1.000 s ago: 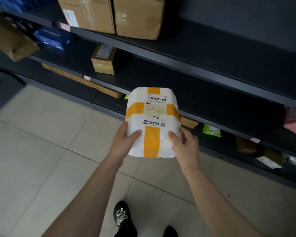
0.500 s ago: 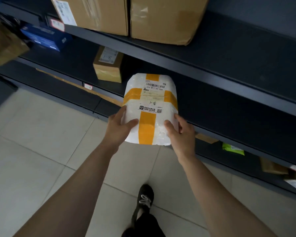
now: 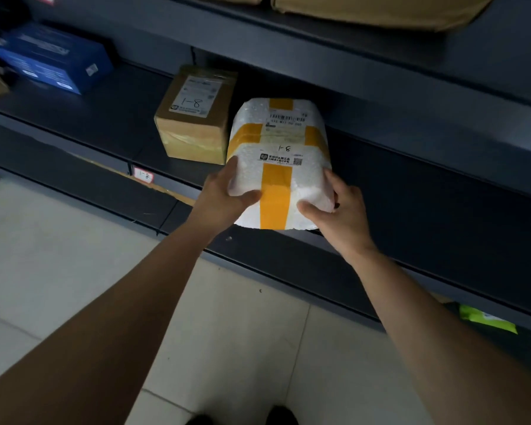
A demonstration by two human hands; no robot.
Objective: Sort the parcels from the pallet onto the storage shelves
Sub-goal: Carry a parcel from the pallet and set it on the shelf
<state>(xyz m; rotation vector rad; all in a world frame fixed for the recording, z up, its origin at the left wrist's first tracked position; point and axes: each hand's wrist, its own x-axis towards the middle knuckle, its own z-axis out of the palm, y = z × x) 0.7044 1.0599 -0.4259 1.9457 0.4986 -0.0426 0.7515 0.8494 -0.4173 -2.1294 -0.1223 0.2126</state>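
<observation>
A white foam parcel (image 3: pixel 284 179) crossed with yellow tape, marked "1-8" by hand, is held over the front edge of the dark middle shelf (image 3: pixel 442 191). My left hand (image 3: pixel 224 194) grips its near left corner and my right hand (image 3: pixel 341 213) grips its near right corner. Whether its underside touches the shelf is hidden. Just left of it, a small brown cardboard box (image 3: pixel 196 118), also marked "1-8", stands on the same shelf. A small "1-8" tag (image 3: pixel 143 174) is fixed to the shelf's front edge.
A blue box (image 3: pixel 52 56) lies further left on that shelf. Large brown cartons (image 3: pixel 380 7) sit on the shelf above. A green packet (image 3: pixel 485 320) lies on the lowest shelf at right. Pale floor tiles (image 3: pixel 59 256) spread out below, with my shoes (image 3: pixel 279 417) at the bottom edge.
I have stepped closer to the shelves, and both hands have carried the white parcel forward to the middle shelf, beside the brown box.
</observation>
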